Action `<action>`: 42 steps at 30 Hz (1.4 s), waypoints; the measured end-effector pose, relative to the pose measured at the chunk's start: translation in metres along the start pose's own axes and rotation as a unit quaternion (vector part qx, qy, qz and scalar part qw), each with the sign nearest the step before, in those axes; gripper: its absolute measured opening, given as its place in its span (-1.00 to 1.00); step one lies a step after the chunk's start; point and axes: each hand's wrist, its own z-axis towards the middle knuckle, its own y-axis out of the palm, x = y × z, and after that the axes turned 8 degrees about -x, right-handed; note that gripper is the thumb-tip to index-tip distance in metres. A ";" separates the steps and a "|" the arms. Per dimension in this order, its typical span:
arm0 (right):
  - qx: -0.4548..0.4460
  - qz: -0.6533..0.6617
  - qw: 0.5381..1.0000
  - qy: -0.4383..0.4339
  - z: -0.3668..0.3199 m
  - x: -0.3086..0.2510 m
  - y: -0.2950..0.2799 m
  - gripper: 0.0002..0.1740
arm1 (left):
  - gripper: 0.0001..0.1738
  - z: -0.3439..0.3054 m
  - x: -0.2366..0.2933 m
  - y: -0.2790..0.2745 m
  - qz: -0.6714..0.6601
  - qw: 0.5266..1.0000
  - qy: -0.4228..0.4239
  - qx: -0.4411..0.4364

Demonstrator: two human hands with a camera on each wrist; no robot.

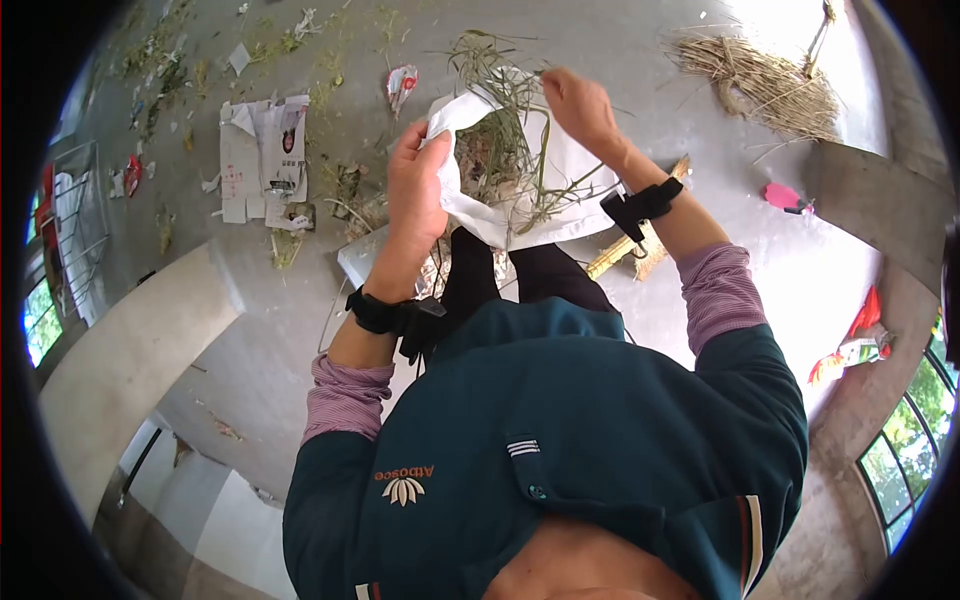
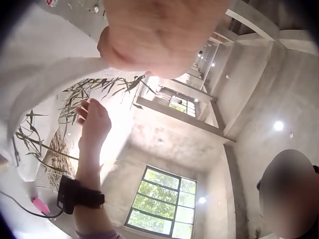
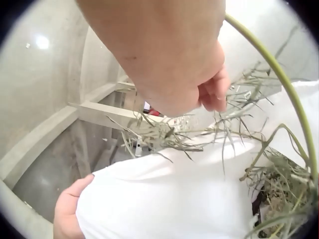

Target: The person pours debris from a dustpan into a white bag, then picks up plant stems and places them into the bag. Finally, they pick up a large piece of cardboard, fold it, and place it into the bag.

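Note:
A white bag (image 1: 585, 165) with a wide mouth stands upright in front of my legs. Green grass (image 1: 515, 110) and dry plant scraps (image 1: 485, 155) fill its mouth, and some long stalks stick out over the rim. My left hand (image 1: 415, 180) grips the left edge of the bag, thumb on the near side. Over the far right side of the bag, my right hand (image 1: 585, 110) hovers with loosely curled fingers. In the right wrist view, its fingertips (image 3: 214, 97) are close above leafy stalks (image 3: 174, 137). A thick green stem (image 3: 279, 72) arches beside that hand.
Flattened cardboard (image 1: 265, 155) lies on the floor to the left, among scattered grass and litter. A red and white wrapper (image 1: 402, 88) is beyond the bag. A straw bundle (image 1: 765, 85) and a pink object (image 1: 785, 197) lie to the right. Another person (image 2: 286, 194) appears in the left wrist view.

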 end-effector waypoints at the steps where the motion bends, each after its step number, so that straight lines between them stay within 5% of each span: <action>1: 0.000 0.001 1.000 0.000 0.006 -0.004 0.000 -0.70 | -0.81 0.000 0.001 -0.002 0.022 1.000 -0.001 -0.005; 4: 0.061 0.043 0.995 -0.060 0.026 -0.016 0.006 -0.61 | -0.82 0.001 0.002 0.001 0.055 0.998 -0.004 -0.014; 6: -0.143 -0.018 0.988 -0.055 0.036 -0.022 0.015 -0.53 | -0.83 0.001 0.005 0.004 0.063 0.998 -0.003 -0.016; 7: -0.172 -0.028 0.982 -0.076 0.039 -0.021 0.017 -0.57 | -0.82 0.000 0.010 0.006 0.054 0.998 0.000 -0.015; 11: -0.053 -0.038 0.981 -0.181 0.036 -0.002 0.015 -0.69 | -0.81 0.006 0.021 -0.012 -0.008 1.000 0.010 0.023; 14: 0.019 0.001 0.985 -0.174 0.026 0.001 0.011 -0.74 | -0.80 0.010 0.017 -0.025 0.015 1.000 0.018 0.013; 18: -0.082 0.020 0.996 -0.011 0.037 0.000 0.010 -0.76 | -0.80 0.007 0.014 -0.014 -0.013 0.999 0.000 -0.032; 20: -0.119 -0.084 0.989 -0.042 0.038 -0.009 0.008 -0.72 | -0.81 0.010 0.012 -0.011 -0.027 0.999 -0.003 -0.033; 23: -0.062 -0.028 0.988 -0.137 0.024 -0.007 0.008 -0.69 | -0.81 0.015 0.011 -0.014 -0.035 0.999 0.026 0.002; 28: -0.031 0.044 0.997 -0.051 0.014 -0.003 0.019 -0.65 | -0.81 0.011 0.016 -0.001 -0.052 0.998 -0.003 -0.034; 30: 0.050 -0.076 0.995 -0.048 0.020 -0.003 0.022 -0.62 | -0.85 0.005 0.015 0.010 -0.042 0.999 -0.012 -0.019; 36: -0.104 -0.038 0.983 -0.145 0.034 -0.003 0.024 -0.68 | -0.78 0.010 0.016 0.002 -0.042 0.997 -0.002 -0.059; 39: -0.095 -0.008 0.975 -0.201 0.041 0.015 0.025 -0.72 | -0.79 0.009 0.018 -0.004 -0.047 0.997 0.014 -0.056; 42: -0.067 0.063 0.982 -0.162 0.040 0.037 0.014 -0.73 | -0.82 0.014 0.022 -0.019 -0.075 0.997 0.014 -0.011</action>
